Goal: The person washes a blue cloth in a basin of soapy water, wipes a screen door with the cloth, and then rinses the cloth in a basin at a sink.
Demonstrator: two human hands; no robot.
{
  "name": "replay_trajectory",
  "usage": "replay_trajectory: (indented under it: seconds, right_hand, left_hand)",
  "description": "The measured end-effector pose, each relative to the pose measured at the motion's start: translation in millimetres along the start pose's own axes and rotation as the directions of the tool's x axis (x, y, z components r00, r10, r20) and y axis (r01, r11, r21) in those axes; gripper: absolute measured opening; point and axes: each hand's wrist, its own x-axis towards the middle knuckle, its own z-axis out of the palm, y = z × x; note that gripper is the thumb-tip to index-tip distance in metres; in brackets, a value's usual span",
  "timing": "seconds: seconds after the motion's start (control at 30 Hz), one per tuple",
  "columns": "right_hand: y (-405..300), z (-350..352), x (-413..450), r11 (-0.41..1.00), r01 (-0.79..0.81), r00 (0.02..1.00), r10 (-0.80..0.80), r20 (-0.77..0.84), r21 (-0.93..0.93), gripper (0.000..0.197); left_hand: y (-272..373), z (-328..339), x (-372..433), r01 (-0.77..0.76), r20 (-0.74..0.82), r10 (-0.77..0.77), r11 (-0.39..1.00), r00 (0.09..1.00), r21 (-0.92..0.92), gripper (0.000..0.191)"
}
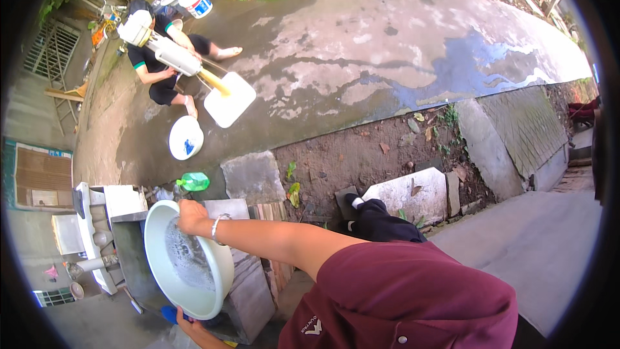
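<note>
A pale green plastic basin [224, 271] tilts over a dark grey stone or concrete washing trough [131, 252]. Sudsy water [186, 252] lies in the bottom of it. My right hand [193, 218], with a silver bangle at the wrist, grips the upper rim, its fingers reaching inside. At the lower rim my left hand [190, 329] holds on with the thumb on the edge; its other fingers are partly hidden. Close against that hand is a blue object [169, 314], too covered to identify. A green clear plastic bottle [195, 182] lies beyond the trough.
Another person [145, 53] sits low on the wet concrete yard [339, 58], handling a white appliance [177, 55] with a square base. A white basin [186, 138] holds something blue. Stone slabs [254, 174] and bare soil [334, 150] border the yard.
</note>
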Motion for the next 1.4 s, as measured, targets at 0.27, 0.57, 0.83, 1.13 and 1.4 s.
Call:
replay_trajectory:
  seconds: [0.27, 0.57, 0.83, 1.13, 1.4]
  right_hand:
    - [49.2, -88.2, -9.5, 0.996, 0.029, 0.994, -0.02, -0.105, 0.082, 0.026]
    - [114.7, -265.6, -33.3, 0.957, 0.24, 0.909, -0.164, -0.382, 0.161, 0.02]
    - [170.2, -446.2, -58.1, 0.944, 0.312, 0.765, -0.18, -0.619, 0.111, 0.025]
    - [224.5, -583.4, -99.4, 0.941, 0.225, 0.653, 0.047, -0.756, 0.253, 0.028]
    - [246.5, -680.4, -92.8, 0.924, 0.233, 0.5, 0.155, -0.852, 0.305, 0.032]
  left_hand:
    - [-18.1, -7.1, 50.6, 0.606, 0.293, -0.533, 0.652, 0.794, -0.455, 0.012]
    - [-16.6, 133.5, -9.1, 0.735, 0.401, -0.616, 0.565, 0.678, -0.374, 0.013]
    - [23.5, 316.0, -67.7, 0.773, 0.529, -0.59, 0.589, 0.61, -0.234, 0.012]
    - [82.4, 487.4, -96.4, 0.749, 0.766, -0.455, 0.661, 0.454, -0.052, 0.017]
    - [122.4, 632.2, -117.0, 0.65, 0.876, -0.382, 0.752, 0.294, 0.11, 0.016]
